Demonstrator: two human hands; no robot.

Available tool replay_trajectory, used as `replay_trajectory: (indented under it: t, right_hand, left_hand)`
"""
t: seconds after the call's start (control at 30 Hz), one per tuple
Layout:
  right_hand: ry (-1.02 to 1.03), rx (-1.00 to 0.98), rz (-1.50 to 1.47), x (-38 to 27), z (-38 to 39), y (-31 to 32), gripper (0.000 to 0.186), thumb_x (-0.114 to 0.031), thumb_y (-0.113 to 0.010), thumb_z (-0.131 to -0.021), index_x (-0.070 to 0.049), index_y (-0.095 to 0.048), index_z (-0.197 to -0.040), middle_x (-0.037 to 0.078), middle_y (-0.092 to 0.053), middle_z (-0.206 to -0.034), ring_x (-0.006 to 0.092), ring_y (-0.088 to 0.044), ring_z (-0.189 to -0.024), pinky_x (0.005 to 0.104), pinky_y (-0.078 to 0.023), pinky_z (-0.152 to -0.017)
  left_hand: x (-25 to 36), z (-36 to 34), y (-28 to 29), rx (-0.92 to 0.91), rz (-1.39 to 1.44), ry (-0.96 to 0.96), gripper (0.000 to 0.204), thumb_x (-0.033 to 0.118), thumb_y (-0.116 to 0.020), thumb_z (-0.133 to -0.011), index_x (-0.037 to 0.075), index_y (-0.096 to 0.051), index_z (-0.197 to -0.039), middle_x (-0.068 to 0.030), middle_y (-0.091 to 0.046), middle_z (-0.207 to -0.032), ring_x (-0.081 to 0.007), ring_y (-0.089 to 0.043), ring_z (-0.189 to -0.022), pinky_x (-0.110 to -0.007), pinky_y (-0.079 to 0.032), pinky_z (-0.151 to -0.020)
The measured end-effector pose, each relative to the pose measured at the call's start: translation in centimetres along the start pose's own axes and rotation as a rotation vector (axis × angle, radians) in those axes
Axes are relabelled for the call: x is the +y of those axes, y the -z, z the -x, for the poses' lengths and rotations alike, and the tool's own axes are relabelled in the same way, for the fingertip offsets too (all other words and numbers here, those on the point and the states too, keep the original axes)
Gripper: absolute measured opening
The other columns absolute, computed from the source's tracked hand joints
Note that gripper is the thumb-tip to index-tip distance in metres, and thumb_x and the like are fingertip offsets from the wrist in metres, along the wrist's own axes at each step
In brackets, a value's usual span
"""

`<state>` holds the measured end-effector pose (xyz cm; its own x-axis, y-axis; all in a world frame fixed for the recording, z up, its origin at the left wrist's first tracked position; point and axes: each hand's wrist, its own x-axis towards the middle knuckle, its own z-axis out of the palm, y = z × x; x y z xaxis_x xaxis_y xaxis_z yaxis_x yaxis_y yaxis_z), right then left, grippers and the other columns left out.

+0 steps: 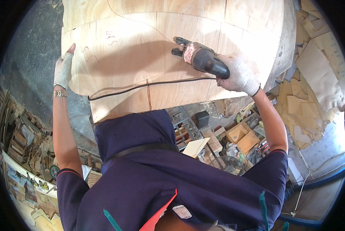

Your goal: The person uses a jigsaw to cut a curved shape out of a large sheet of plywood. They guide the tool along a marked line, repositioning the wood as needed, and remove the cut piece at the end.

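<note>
A pale plywood sheet [122,57] with thin drawn lines, seams and red marks fills the top of the view. My right hand [240,75], in a white glove with bare fingertips, grips a black power tool [210,63] with pale patterned tape round it, resting on the sheet's right half. Its black cord [153,83] runs left across the sheet and over the lower edge. My left hand [63,67], gloved likewise, holds the sheet's left edge, thumb on top; its other fingers are mostly hidden.
A grey concrete floor [32,65] lies at the left, with wood offcuts [24,142] below it. Crates [243,134] and scraps show beneath the sheet. Stacked cut board pieces [307,96] cover the right side. My body fills the bottom centre.
</note>
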<state>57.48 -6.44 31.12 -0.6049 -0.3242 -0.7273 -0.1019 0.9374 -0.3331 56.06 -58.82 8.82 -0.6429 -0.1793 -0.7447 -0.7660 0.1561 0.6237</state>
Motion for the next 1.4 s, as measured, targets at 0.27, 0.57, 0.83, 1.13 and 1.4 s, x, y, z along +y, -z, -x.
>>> replay_trajectory:
  t: [0.27,0.57,0.83,1.13,1.4]
  right_hand:
    - [0.005,0.021,0.027,0.0,-0.1,-0.5,0.052,-0.022,-0.077,-0.072,-0.001,-0.063,-0.117,0.025,-0.07,-0.089,0.0454,-0.069,-0.091,0.0495,-0.057,-0.083]
    - [-0.012,-0.005,-0.007,-0.4,-0.7,-0.3,0.051,-0.021,-0.077,-0.072,-0.001,-0.064,-0.117,0.026,-0.07,-0.089,0.0465,-0.068,-0.093,0.05,-0.056,-0.084]
    - [0.01,-0.003,-0.06,-1.0,-1.1,-0.3,0.045,-0.019,-0.077,-0.071,-0.001,-0.065,-0.112,0.026,-0.07,-0.086,0.0457,-0.069,-0.087,0.0495,-0.057,-0.079]
    - [-0.026,0.018,-0.153,-1.8,-1.1,-0.7,0.045,-0.016,-0.076,-0.071,-0.001,-0.065,-0.111,0.024,-0.07,-0.08,0.0423,-0.072,-0.081,0.0459,-0.058,-0.072]
    - [-0.067,0.043,-0.23,-2.4,-1.0,-1.2,0.048,-0.017,-0.077,-0.07,0.0,-0.065,-0.113,0.024,-0.07,-0.08,0.0428,-0.072,-0.081,0.0457,-0.058,-0.072]
  left_hand:
    - [-1.2,-0.8,0.3,0.022,0.0,-0.011,0.078,0.054,-0.074,-0.094,0.002,-0.057,-0.148,-0.0156,-0.057,-0.151,-0.0231,-0.052,-0.141,-0.037,-0.04,-0.116]
    - [-0.6,-0.2,0.1,0.023,0.038,-0.002,0.076,0.054,-0.075,-0.094,0.0,-0.06,-0.145,-0.0155,-0.059,-0.148,-0.0219,-0.054,-0.136,-0.036,-0.042,-0.114]
    - [-0.4,0.3,-0.1,0.06,0.062,-0.016,0.079,0.053,-0.078,-0.092,-0.004,-0.06,-0.143,-0.0134,-0.065,-0.136,-0.018,-0.06,-0.124,-0.032,-0.047,-0.106]
    - [-0.2,0.3,-0.2,0.029,0.075,-0.022,0.07,0.049,-0.077,-0.094,-0.003,-0.064,-0.14,-0.0109,-0.066,-0.137,-0.0164,-0.059,-0.124,-0.032,-0.045,-0.107]
    - [-0.5,0.0,0.1,0.03,0.047,0.003,0.073,0.05,-0.077,-0.094,-0.003,-0.062,-0.142,-0.0126,-0.063,-0.143,-0.0168,-0.057,-0.13,-0.031,-0.042,-0.111]
